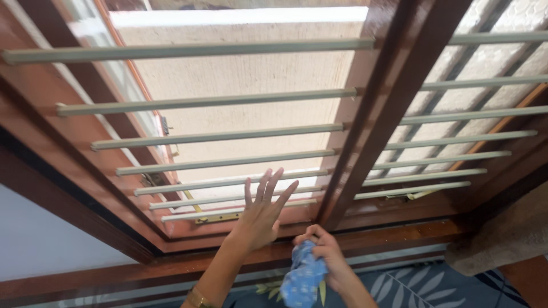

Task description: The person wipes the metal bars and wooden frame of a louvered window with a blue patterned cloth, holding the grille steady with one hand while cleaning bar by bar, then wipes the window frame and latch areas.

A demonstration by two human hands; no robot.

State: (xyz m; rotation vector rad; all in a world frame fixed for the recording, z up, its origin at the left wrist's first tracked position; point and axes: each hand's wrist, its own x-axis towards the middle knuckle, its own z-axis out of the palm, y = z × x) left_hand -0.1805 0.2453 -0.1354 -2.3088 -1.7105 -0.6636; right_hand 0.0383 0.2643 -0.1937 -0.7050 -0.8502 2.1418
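My left hand (260,214) is raised with fingers spread apart, holding nothing, just in front of the lowest grey bars (228,199) of a window grille. My right hand (325,254) is closed around a crumpled blue patterned cloth (301,278), held against the lower brown wooden frame (394,231) near the foot of the central wooden post (371,125). A gold bangle (198,299) sits on my left wrist.
The window has horizontal grey bars in two panels, split by the glossy brown post. An open shutter (123,85) swings out at left. A white wall (40,245) lies lower left, a leaf-patterned blue fabric (422,288) below, and a grey-brown cloth (508,239) at right.
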